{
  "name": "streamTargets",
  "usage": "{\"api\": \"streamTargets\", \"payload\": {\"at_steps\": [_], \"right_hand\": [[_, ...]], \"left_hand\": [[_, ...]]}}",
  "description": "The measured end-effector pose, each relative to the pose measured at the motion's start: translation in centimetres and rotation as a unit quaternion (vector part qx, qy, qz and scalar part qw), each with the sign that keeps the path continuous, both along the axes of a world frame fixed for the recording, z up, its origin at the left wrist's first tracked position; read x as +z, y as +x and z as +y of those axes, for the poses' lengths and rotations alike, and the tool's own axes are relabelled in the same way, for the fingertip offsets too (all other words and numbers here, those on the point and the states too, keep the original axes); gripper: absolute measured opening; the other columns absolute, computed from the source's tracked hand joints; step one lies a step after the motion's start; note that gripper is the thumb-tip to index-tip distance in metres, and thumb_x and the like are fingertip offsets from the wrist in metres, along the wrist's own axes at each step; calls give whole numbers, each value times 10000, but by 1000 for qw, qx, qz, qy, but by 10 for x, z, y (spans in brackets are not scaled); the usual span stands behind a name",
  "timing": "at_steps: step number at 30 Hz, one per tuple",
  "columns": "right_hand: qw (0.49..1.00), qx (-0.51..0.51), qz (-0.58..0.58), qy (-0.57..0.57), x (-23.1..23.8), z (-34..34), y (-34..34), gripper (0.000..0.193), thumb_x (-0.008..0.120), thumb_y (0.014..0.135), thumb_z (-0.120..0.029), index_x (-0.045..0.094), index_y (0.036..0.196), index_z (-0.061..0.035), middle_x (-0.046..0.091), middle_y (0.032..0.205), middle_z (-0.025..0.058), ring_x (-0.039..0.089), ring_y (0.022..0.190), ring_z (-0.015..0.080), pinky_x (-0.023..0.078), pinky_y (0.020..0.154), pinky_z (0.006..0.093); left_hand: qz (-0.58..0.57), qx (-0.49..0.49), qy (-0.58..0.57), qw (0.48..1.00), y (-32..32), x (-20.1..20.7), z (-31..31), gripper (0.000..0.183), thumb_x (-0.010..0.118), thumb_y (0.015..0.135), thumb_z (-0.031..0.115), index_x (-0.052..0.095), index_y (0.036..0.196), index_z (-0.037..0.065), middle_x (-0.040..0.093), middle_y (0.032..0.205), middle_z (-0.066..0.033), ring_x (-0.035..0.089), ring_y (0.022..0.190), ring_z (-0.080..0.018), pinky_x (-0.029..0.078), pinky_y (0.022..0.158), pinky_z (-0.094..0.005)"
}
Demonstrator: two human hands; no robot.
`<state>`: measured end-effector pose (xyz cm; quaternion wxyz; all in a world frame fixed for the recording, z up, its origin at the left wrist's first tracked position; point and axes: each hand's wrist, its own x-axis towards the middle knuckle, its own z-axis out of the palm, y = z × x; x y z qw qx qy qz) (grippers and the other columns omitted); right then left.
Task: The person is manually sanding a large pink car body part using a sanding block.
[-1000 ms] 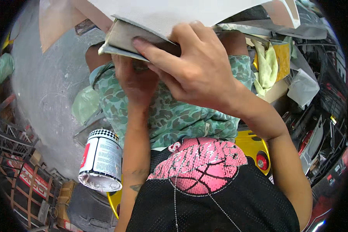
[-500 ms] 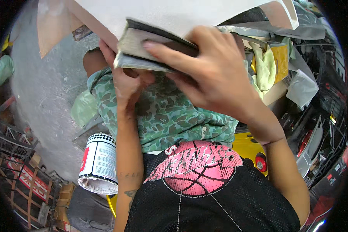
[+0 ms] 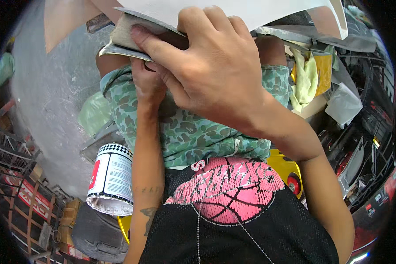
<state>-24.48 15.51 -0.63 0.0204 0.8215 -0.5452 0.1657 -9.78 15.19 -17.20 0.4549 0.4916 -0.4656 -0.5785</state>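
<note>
Right hand [image 3: 220,66] with firm grip around the grey block [image 3: 124,36], farther left than before; left hand [image 3: 148,84] half-hidden, grip unclear.

Rectangular beige, grey-edged block [image 3: 124,33]: one. Broad smooth white panel [image 3: 266,11]: one. Checker-banded white cylindrical can [image 3: 113,178]: one. Draped pale yellow-green cloth [image 3: 304,81]: one. Crumpled translucent white plastic bag [image 3: 344,104]: one. Green camouflage-patterned shorts [image 3: 198,136]: one pair.

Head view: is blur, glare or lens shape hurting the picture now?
Head view, upper middle: the right hand on the beige block looks fairly sharp; head view, top: the white panel is bright, with little surface detail; head view, lower right: a bright streak glares near the rim; head view, corners: black outside the round fisheye image.
</note>
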Motion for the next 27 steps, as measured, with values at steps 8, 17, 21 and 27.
{"api": "streamTargets", "payload": {"at_steps": [8, 17, 21, 27], "right_hand": [[998, 0, -20, 60, 15, 38, -34, 593, 833, 689, -145, 747, 1274, -199, 608, 1001, 63, 563, 886, 267, 468, 775, 388], [998, 27, -17, 59, 8, 37, -49, 573, 827, 730, -200, 732, 1294, -230, 572, 926, 60, 564, 819, 274, 447, 723, 393], [999, 11, -24, 30, 3, 9, -11, 471, 782, 754, -225, 745, 1224, -223, 555, 921, 63, 573, 861, 268, 443, 739, 400], [998, 39, -32, 37, 4, 28, -41, 413, 769, 773, -254, 752, 1185, -229, 554, 929, 62, 579, 866, 263, 446, 751, 401]], "left_hand": [[-79, 20, 28, 996, -4, -30, 10, 1127, 814, 887, 418, 84, 1658, 40, 466, 1522, -198, 504, 1344, -255, 425, 1108, -352], [46, 13, -115, 992, -14, 13, -4, 1282, 781, 859, 605, -50, 1647, 29, 419, 1551, -215, 502, 1334, -269, 436, 1096, -366], [96, -10, -70, 993, 0, -10, -1, 1143, 739, 878, 635, 155, 1615, -14, 444, 1540, -218, 468, 1389, -298, 387, 1158, -380], [112, 22, -117, 987, -10, -3, -1, 1351, 771, 800, 698, -43, 1652, 38, 472, 1523, -187, 484, 1362, -249, 421, 1111, -339]]}}
